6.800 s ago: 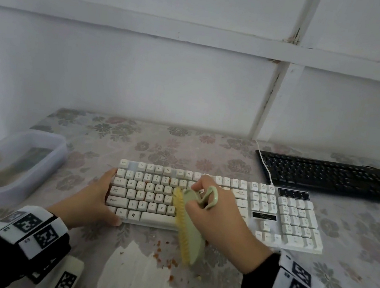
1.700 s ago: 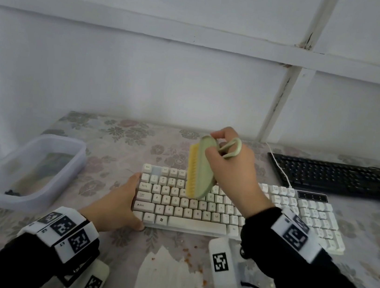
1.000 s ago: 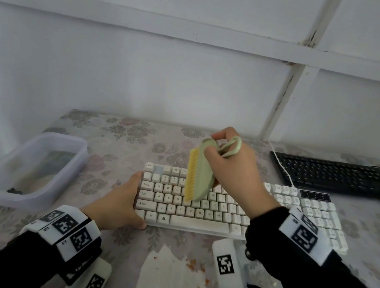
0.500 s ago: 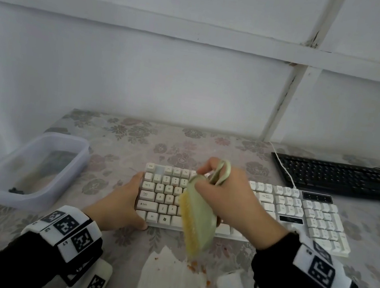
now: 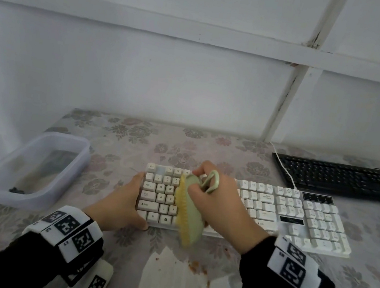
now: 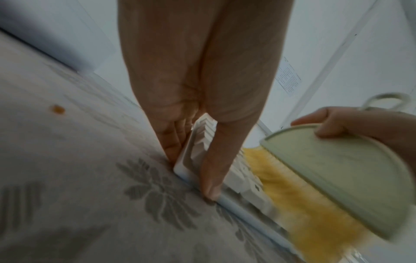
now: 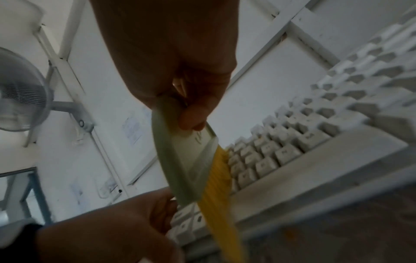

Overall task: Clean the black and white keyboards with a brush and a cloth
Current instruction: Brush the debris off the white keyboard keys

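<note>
Since half a second ago our right hand (image 5: 214, 203) has drawn the pale green plastic brush with yellow bristles (image 5: 190, 213) a little farther toward the near edge of the desk (image 5: 360, 277), so that its lower end now overhangs the front rim of the white full-size keyboard (image 5: 295, 219). That keyboard lies in the middle of the desk, its long axis parallel to the near edge. The brush stands nearly crosswise to it, bristles turned leftward and down onto the left block of keys. Our right hand is curled tightly round the brush back and its loop handle. Our left hand (image 5: 121, 205) lies with straight fingers along the keyboard's left end and thumb at its near-left corner, bracing it without gripping.

We judge that the coming stroke depends on this: the unswept keys run rightward from the brush, along the keyboard's length, so the right hand is the nearer one. Orange-brown crumbs (image 5: 196, 265) lie on the desk just in front of the keyboard. The black keyboard (image 5: 340, 179) waits toward the far-right corner, well apart. A translucent plastic tub (image 5: 2, 188) stands by the left edge.
</note>
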A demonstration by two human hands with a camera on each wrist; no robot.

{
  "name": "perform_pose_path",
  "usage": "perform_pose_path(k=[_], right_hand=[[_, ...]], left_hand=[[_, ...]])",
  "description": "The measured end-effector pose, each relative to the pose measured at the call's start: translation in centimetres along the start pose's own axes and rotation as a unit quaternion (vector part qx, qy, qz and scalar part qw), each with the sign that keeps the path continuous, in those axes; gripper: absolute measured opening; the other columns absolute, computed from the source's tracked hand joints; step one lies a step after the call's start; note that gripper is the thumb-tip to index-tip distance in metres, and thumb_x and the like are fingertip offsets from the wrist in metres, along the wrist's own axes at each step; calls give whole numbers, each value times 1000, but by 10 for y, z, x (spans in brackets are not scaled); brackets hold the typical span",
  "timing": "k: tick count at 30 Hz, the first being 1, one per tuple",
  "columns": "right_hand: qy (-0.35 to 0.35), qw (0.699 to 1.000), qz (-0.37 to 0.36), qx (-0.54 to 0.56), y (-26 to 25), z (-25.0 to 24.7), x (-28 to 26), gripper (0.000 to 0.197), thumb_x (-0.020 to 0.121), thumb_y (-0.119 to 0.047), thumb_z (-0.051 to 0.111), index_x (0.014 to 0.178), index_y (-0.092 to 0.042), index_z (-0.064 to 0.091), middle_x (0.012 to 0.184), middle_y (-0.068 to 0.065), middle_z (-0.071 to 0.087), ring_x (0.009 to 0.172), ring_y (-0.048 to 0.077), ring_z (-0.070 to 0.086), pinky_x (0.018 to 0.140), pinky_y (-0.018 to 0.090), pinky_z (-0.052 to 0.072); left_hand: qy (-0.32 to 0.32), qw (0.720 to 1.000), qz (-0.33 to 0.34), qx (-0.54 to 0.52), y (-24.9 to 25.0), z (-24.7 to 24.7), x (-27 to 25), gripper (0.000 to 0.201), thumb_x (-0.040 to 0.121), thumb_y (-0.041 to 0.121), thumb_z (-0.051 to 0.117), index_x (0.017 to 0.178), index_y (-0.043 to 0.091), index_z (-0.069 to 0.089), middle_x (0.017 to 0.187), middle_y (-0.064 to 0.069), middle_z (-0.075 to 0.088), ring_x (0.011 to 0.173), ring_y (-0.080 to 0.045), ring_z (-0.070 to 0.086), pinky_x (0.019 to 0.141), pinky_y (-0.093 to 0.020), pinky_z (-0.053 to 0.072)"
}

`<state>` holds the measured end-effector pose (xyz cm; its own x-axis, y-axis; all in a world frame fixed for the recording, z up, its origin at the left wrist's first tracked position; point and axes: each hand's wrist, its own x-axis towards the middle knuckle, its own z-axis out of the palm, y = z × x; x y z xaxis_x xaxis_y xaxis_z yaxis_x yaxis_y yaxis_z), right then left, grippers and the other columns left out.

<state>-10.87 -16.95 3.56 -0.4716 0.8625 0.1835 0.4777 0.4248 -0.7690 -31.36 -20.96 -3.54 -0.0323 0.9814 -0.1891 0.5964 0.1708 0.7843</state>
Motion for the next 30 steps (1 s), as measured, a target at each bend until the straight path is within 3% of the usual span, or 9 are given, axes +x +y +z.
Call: perform_pose_path(k=[4, 9, 12, 20, 24, 30], right_hand=[[-25, 999, 32, 1, -2, -10, -9, 7, 88, -12, 52, 90, -16, 58, 50, -8, 43, 34, 4, 36, 36, 13, 29], [71, 996, 15, 54, -14, -24, 15, 9, 87, -10, 54, 95, -13, 59, 58, -3, 51, 40, 1, 43, 35, 13, 32], [100, 994, 2, 39, -12, -19, 31, 14, 88, -13, 52, 102, -17, 55, 62, -2, 53, 49, 10, 46, 38, 17, 35], [19, 1000, -23, 9, 4, 1, 9, 6, 91, -12, 50, 96, -14, 54, 49, -9, 45, 37, 4, 38, 38, 14, 27], [-46, 999, 12, 22, 5, 1, -11, 10, 89, -13, 50, 96, -18, 56, 45, -14, 48, 37, 4, 37, 39, 14, 29], [-6, 999, 25, 47, -13, -29, -4, 7, 88, -13, 55, 88, -16, 61, 56, -6, 50, 39, 2, 43, 36, 14, 33]], left_hand=[[-4, 1000, 0, -11, -2, 0, 0, 110, 58, 5, 82, 140, 37, 16, 124, 11, 54, 114, -10, 55, 98, -34, 49], [-12, 1000, -10, -13, -2, -2, 0, 113, 60, 4, 82, 145, 33, 13, 123, 10, 55, 112, -10, 57, 97, -35, 49], [-13, 1000, -10, -10, -2, -1, 0, 112, 60, 4, 82, 144, 33, 14, 124, 9, 56, 111, -11, 57, 97, -36, 49], [-10, 1000, -5, -18, -6, -1, 1, 117, 49, 17, 82, 144, 34, 16, 124, 10, 56, 113, -11, 57, 98, -40, 49], [-12, 1000, -6, -19, -6, -1, 1, 116, 50, 15, 82, 144, 34, 16, 124, 8, 56, 113, -13, 57, 97, -41, 49], [-12, 1000, -11, -12, -6, -2, 1, 115, 53, 14, 83, 144, 36, 15, 123, 9, 57, 111, -13, 58, 96, -40, 50]])
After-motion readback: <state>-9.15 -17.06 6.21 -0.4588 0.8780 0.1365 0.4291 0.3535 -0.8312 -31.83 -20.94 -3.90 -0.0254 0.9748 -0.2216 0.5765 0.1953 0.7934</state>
